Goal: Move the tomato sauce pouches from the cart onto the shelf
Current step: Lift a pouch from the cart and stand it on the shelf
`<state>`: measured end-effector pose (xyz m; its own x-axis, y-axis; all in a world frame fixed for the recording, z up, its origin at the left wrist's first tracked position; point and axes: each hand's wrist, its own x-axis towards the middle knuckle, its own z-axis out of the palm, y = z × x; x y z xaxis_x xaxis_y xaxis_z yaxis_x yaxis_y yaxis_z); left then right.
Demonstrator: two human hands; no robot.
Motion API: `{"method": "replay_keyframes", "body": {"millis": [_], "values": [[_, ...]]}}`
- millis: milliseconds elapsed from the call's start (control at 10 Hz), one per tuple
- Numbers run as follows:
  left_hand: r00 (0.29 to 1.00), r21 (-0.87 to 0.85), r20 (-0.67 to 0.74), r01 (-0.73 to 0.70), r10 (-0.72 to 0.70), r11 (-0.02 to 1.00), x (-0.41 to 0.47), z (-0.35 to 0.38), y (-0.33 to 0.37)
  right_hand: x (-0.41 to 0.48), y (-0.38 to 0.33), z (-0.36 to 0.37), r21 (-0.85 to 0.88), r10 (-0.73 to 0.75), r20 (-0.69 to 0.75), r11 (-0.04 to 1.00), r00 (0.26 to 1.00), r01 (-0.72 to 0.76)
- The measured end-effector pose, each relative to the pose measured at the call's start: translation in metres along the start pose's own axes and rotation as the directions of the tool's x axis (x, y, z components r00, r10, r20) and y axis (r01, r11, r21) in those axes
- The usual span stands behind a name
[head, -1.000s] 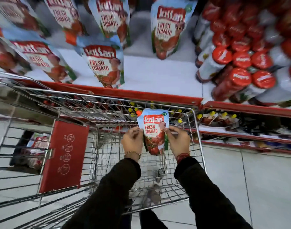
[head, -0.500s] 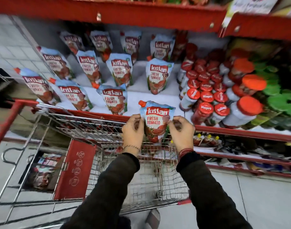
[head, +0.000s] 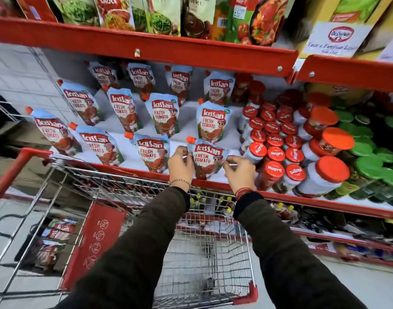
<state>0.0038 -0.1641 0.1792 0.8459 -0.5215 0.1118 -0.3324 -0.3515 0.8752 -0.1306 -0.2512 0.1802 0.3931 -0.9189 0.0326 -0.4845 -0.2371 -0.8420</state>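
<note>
I hold a blue and red tomato sauce pouch (head: 206,160) upright at the front edge of the white shelf (head: 186,130). My left hand (head: 180,167) grips its left side and my right hand (head: 239,170) pinches its right side. Its base is hidden behind my hands, so I cannot tell whether it rests on the shelf. Several identical pouches (head: 156,153) stand in rows on the shelf to the left and behind. The wire cart (head: 204,259) is below my arms, its basket showing no pouches.
Red-capped jars (head: 273,152) crowd the shelf right of the held pouch, with orange-lidded and green-lidded jars (head: 369,150) beyond. A red shelf lip (head: 146,49) hangs overhead with packets above. The cart's red handle (head: 10,175) is at left. Lower shelves hold more goods.
Both hands lifted the pouch out of the cart basket and up to the shelf's front edge, beside the red-capped jars. The view tilted upward.
</note>
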Motion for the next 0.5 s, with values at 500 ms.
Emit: {"method": "replay_keyframes", "body": {"millis": [500], "values": [[0.996, -0.167, 0.052, 0.083, -0.075, 0.982, -0.017, -0.020, 0.009, -0.008, -0.017, -0.011, 0.080, 0.032, 0.068, 0.996, 0.997, -0.037]]}}
